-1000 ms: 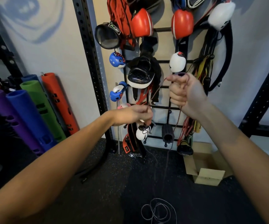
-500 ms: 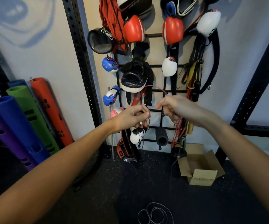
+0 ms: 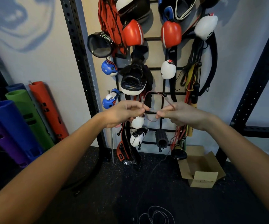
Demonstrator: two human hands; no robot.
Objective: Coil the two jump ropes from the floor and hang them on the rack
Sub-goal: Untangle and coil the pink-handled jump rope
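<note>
Pinch grip on red rope point(image 3: 158, 93), left hand point(image 3: 124, 113), right hand point(image 3: 184, 115)

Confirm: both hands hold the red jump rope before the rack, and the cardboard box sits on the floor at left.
Wrong on the box. In the head view the left hand and right hand hold the red jump rope before the rack, but the cardboard box sits on the floor at right.

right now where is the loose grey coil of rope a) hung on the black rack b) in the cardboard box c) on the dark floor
c: the loose grey coil of rope lies on the dark speckled floor, apart from the open cardboard box and the black wire rack.
</note>
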